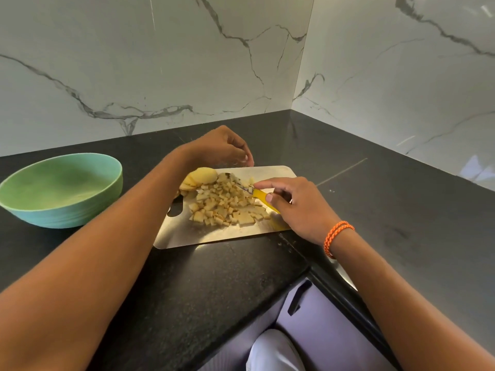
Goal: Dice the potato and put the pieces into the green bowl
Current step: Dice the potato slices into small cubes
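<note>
One green bowl (61, 190) sits at the far left of the black counter (214, 277), well apart from the cutting board, with nothing visible inside it. Next comes the left hand (218, 148), raised past the far edge of the pale cutting board (184, 234); its fingers hang loosely curled and hold nothing. Just below it, at the board's far left corner, lies the uncut remainder of the potato (202, 178), partly sliced. A heap of diced potato pieces (227, 204) covers the middle of the board, touching that remainder. To the right, the right hand (297, 207) grips a knife (261, 195) by its yellow handle, thumb on top and forefinger stretched along it, the blade pointing left into the pieces. An orange braided band (336, 235) circles the right wrist. White marble walls (160, 62) meet in the corner behind.
</note>
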The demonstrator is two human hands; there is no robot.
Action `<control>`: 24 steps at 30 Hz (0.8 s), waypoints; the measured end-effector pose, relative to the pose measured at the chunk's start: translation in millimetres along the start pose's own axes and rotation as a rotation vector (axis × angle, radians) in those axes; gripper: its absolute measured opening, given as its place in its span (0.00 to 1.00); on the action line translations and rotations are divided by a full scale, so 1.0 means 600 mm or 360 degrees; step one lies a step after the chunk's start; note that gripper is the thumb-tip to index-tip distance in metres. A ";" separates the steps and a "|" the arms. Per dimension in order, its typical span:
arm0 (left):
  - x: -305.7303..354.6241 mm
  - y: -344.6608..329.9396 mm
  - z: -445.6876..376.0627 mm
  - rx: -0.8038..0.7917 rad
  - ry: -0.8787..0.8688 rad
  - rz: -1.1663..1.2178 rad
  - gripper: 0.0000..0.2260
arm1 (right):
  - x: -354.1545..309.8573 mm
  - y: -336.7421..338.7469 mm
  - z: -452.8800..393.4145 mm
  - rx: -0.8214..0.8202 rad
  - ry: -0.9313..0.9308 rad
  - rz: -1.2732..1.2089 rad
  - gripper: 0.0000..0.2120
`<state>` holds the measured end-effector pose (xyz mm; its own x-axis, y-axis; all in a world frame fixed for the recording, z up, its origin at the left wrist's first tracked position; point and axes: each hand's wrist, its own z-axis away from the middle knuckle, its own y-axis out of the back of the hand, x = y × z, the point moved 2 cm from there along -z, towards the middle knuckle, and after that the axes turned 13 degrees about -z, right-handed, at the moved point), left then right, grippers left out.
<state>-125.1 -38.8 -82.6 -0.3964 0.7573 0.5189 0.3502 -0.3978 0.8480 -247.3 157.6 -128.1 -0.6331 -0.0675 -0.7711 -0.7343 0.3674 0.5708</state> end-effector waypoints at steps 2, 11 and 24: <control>0.014 0.008 0.009 -0.0265 -0.0101 -0.0004 0.06 | 0.001 0.001 0.000 -0.0003 0.0021 -0.0018 0.14; -0.005 0.010 0.023 -0.0305 -0.0098 -0.0168 0.03 | 0.015 0.045 0.003 0.0008 0.0025 -0.0192 0.12; -0.023 0.028 0.026 -0.0062 -0.0001 -0.0214 0.05 | 0.056 0.080 0.003 0.0201 -0.0147 0.0149 0.12</control>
<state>-100.4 -48.1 -77.4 -0.4371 0.8055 0.4001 0.2608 -0.3123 0.9135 -303.5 174.4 -127.0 -0.6678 0.0559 -0.7422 -0.6330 0.4819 0.6058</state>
